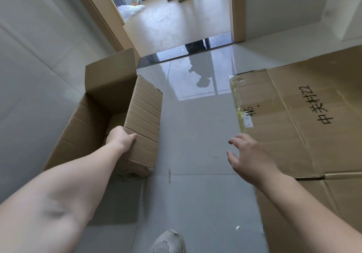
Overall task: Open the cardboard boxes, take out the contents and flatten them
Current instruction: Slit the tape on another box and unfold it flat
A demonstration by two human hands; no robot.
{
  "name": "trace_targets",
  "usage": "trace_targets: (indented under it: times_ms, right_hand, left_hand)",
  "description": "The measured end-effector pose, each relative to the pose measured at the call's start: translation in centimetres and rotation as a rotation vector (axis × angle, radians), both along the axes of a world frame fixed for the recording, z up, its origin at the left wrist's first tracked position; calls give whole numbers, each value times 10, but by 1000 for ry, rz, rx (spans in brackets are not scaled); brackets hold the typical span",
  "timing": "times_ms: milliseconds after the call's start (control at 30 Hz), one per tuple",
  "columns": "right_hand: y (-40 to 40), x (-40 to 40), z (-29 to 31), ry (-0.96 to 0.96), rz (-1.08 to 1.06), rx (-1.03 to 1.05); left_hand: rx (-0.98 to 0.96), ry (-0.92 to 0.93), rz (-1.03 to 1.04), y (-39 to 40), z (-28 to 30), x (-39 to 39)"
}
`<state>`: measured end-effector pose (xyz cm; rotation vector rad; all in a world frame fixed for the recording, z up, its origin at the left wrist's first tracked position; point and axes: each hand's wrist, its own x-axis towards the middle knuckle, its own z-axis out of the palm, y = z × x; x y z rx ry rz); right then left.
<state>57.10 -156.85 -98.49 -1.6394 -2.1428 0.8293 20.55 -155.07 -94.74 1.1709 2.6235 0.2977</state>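
Head view: glossy grey tile floor [195, 135], doorway [176, 27] ahead. Open cardboard box [117, 115] at the floor's left edge by the wall — left hand [121, 139] grips its flap. Flattened cardboard [305, 119] at the right edge; right hand [248, 156] hovers beside it, fingers spread, holding nothing.

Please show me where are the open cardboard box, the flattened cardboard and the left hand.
open cardboard box [144, 113]: head view, on its right flap.
flattened cardboard [290, 141]: head view, on its flat upper panel.
left hand [122, 138]: head view, on its back.

Bare tile lane [195, 135] runs down the middle btwn open box [109, 103] on left & flattened cardboard [305, 119] on right.
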Motion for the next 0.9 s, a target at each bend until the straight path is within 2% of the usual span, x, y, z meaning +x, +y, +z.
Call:
trace_targets:
  times_ms: [167,300,367,500,700,800,900]
  right_hand:
    - [-1,12,15,-14,-20,37]
    - [3,29,36,12,-83,80]
    - [5,41,50,36,-121,106]
    - [6,73,77,120,-222,154]
    - [-9,133,117,425,-489,13]
    - [-27,170,140,457,-610,18]
    - [-55,214,164,391,-743,79]
  left_hand:
    - [83,65,-92,4,26,28]
    - [212,30,-202,22,65,61]
    - [319,-54,-270,31,85,84]
    - [472,-359,-393,44,121,145]
    - [548,-568,-618,49,149,260]
    - [537,-653,-728,43,158,323]
    - [538,-788,-813,29,167,388]
